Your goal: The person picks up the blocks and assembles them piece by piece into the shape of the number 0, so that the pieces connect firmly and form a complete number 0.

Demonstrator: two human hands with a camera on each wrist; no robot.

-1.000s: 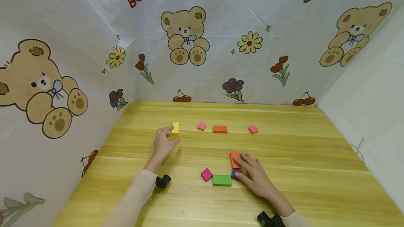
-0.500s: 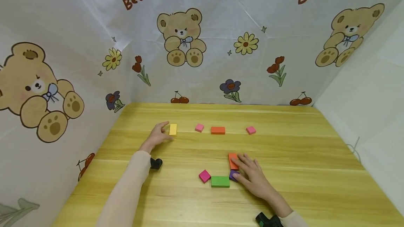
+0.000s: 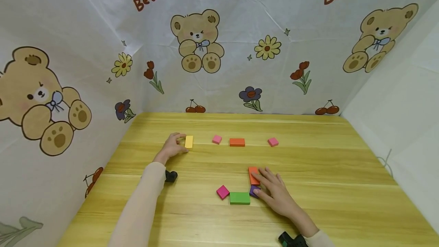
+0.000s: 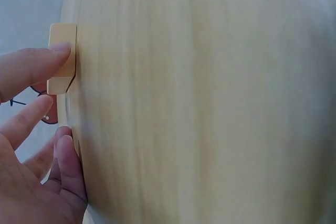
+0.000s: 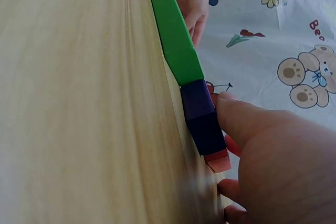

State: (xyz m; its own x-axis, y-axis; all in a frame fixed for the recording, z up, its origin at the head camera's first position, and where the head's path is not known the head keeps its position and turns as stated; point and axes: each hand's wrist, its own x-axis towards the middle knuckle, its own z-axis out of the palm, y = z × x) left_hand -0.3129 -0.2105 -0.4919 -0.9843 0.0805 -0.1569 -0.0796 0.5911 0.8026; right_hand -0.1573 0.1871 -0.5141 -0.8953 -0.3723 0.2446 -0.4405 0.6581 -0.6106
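My left hand (image 3: 171, 147) reaches to the yellow block (image 3: 189, 142), with thumb and forefinger at its two ends in a pinch. In the left wrist view the thumb (image 4: 39, 66) overlaps this block's near face. My right hand (image 3: 277, 193) lies over two joined blocks with its fingers spread. Its thumb touches the purple cube (image 5: 199, 106), and its forefinger rests on the upright-lying orange block (image 3: 252, 171). The green block (image 3: 239, 198) adjoins the purple one on the left, and a magenta cube (image 3: 223, 192) touches the green block's corner.
Toward the back of the wooden table (image 3: 326, 155) lie a pink cube (image 3: 217, 139), a second orange block (image 3: 237, 142) and another pink cube (image 3: 273, 142). A bear-print cloth (image 3: 219, 87) stands along the back and left. Black wrist devices (image 3: 291, 240) are on both forearms.
My left hand moved away and to the left over the table, then drew thumb and forefinger closer onto the yellow block's ends. The right hand stays on its blocks. The head view shifted slightly.
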